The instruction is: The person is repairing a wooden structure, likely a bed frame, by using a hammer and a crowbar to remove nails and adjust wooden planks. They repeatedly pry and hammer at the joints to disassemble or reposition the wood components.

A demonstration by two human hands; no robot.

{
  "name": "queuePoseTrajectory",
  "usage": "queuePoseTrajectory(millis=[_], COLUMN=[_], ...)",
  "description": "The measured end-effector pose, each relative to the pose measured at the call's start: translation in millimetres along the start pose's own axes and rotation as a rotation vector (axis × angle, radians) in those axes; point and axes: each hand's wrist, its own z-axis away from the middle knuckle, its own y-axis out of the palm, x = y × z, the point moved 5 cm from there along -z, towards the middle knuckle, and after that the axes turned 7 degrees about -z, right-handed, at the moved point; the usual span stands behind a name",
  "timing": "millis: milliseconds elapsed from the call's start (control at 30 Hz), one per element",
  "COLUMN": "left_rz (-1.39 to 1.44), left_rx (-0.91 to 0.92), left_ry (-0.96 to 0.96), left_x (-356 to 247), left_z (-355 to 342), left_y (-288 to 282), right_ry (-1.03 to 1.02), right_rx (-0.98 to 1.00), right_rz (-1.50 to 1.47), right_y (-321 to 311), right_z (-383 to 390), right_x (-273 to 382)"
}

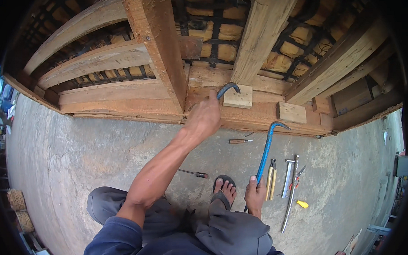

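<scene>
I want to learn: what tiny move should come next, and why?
Perhaps the left hand should settle the dark hooked bar against the pale block: it curves over the block here, but I can't tell whether it grips. The right hand holds the blue bar apart from that block.

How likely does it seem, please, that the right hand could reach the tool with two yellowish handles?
Probably yes: the tool looks uncovered on the floor, right of the right hand, which would first need to release its blue bar.
</scene>
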Motion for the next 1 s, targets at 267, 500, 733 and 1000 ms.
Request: queuePoseTrajectory(millis=[267,500,733,1000], left_rz=[-0.915,-1.307,-1.520,-1.598], left_rx=[0.136,0.276,0.295,0.354], left_ry=[0.181,0.448,0.716,0.718], left_x=[-7.2,-0.4,0.2,7.7], left_z=[-49.6,-83.7,-93.5,-118.7], left_y=[-48.0,-32.6,-17.1,-17.5], right_ry=[-0.002,-0.073,-0.050,-0.013], right_rx=[0.155,0.247,0.221,0.173], right_rz=[0.007,0.041,0.077,0.099], right_y=[30.9,33.8,3.5,-12.1], right_z=[-6.4,-15.5,-22.3,-16.8], right_x=[12.4,16.0,5.3,-4.2])
